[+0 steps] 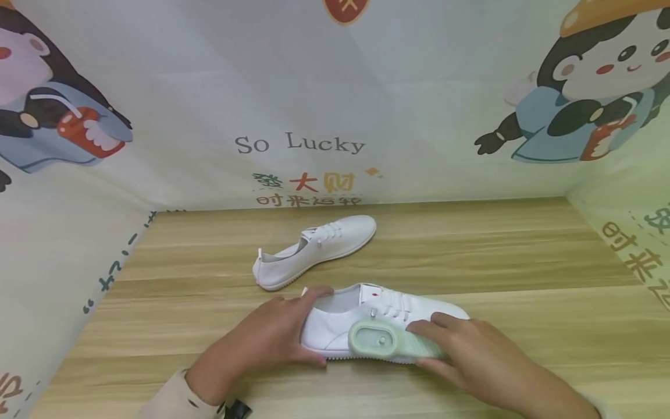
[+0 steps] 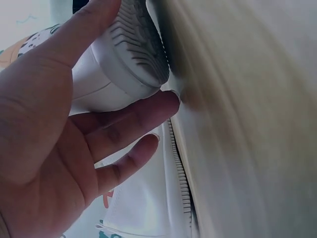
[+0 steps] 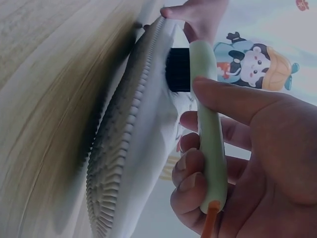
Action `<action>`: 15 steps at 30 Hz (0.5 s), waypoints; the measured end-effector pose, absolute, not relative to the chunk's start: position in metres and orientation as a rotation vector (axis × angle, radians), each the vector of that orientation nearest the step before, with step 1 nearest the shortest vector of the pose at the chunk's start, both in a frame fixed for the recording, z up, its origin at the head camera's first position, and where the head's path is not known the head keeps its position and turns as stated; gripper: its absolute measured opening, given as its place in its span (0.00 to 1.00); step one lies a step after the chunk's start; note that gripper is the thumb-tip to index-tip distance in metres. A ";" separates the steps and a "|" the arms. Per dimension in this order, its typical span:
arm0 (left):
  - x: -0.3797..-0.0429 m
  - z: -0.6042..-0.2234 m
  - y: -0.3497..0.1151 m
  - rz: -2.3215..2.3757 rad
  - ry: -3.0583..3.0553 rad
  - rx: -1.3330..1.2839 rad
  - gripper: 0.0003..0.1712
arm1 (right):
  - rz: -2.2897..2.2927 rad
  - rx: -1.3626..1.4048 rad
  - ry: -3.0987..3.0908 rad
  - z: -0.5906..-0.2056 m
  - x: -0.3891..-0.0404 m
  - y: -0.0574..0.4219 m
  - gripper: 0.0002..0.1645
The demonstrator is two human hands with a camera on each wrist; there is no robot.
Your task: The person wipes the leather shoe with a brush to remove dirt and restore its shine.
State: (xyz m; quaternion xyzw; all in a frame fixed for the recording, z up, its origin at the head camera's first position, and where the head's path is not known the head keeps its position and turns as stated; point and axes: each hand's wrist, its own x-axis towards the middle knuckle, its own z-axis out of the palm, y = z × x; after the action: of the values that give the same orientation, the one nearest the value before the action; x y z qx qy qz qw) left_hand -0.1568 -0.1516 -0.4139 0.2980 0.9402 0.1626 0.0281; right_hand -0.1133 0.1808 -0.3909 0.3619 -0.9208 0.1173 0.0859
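My left hand [image 1: 277, 331] grips the heel of a white lace-up shoe [image 1: 335, 326], thumb low by the sole and fingers over the heel's top edge. The shoe is tilted, so its ridged sole [image 2: 136, 44] shows in the left wrist view. In my right hand [image 1: 471, 349] is a pale green brush [image 1: 374, 339], its handle [image 3: 213, 158] held between thumb and curled fingers. The brush's dark bristles [image 3: 178, 69] press against the shoe's near side. An orange loop hangs from the handle's end in the right wrist view.
A second white shoe [image 1: 319, 250] lies behind the first one, toe pointing right. Both sit on a wood-grain surface [image 1: 497, 250]. Pale printed walls [image 1: 445, 145] with cartoon figures and lettering enclose it at the back and sides.
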 end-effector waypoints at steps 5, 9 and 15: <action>-0.154 -0.411 -0.151 0.487 2.930 0.904 0.65 | 0.358 1.090 -2.749 -0.389 -0.114 0.182 0.22; -0.154 -0.410 -0.151 0.550 2.909 0.877 0.62 | 0.348 1.069 -2.756 -0.386 -0.115 0.183 0.23; -0.155 -0.410 -0.150 0.588 2.877 0.858 0.62 | 0.354 1.026 -2.820 -0.380 -0.116 0.192 0.23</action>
State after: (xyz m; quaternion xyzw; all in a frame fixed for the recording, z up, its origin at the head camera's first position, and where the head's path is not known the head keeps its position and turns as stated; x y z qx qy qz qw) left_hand -0.1554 -0.1500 -0.4101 0.2801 0.9396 0.1922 0.0411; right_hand -0.1160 0.1921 -0.3804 0.3388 -0.9316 0.1169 0.0598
